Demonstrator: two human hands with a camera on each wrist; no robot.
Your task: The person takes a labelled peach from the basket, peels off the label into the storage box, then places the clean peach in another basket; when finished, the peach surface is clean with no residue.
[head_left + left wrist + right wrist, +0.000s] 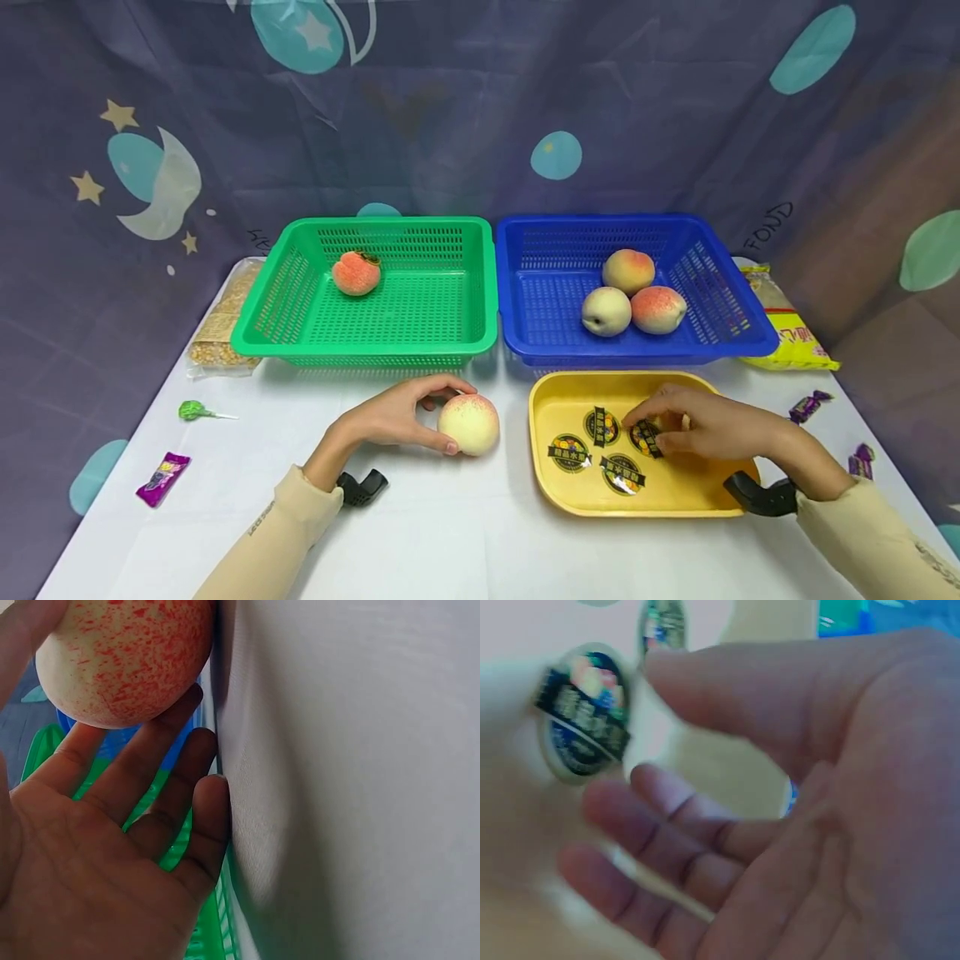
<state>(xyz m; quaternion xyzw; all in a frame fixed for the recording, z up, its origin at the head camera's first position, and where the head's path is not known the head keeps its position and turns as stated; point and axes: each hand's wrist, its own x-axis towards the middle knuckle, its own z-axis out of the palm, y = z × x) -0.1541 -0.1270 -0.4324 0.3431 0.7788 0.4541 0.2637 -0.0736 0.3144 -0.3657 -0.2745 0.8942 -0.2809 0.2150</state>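
Matt white cloth over the bench [465,533], faintly woven in the left wrist view; soft printed fabric for the backdrop [480,108]. Glossy moulded plastic, perforated, in the green basket [262,333] and blue basket [750,333]; smooth plastic with a dull sheen in the yellow tray [547,492]. Velvety, speckled skin on the peach [469,423]; shiny foil-like stickers [622,473]; crinkly glossy candy wrapper [162,478].
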